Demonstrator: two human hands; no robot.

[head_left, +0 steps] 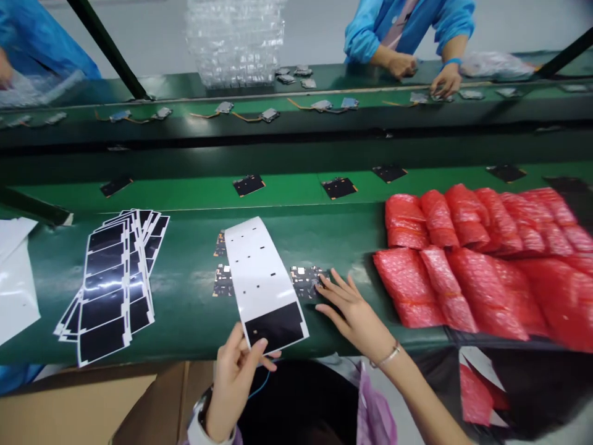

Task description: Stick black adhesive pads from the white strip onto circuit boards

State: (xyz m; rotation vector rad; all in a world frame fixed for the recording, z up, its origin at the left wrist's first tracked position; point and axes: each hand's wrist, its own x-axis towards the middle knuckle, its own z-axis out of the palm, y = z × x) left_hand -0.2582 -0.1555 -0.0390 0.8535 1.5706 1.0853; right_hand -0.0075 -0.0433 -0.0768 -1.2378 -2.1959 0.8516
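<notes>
the left hand (234,386) pinches the near edge of one flexible laminated sheet (262,278), white and smooth, with small square cut-outs and a glossy black panel at its near end. the sheet lies over the green belt (185,321), between three groups of circuit boards: two groups (222,281) to its left, one group (306,281) to its right. the right hand (356,315) lies open on the belt, apart from the left hand, its fingertips (324,284) at the edge of the right group. a thin metal bracelet (386,356) circles the right wrist.

to the left, similar sheets form one fanned stack (113,287), black side up. to the right, about ten crinkled red bubble bags (477,272) overlap in two rows; the exact count is unclear. five black square pads (249,184) sit on the next belt. on the far belt, a co-worker's two hands (417,71) are near small modules with orange ribbon cables (270,115).
</notes>
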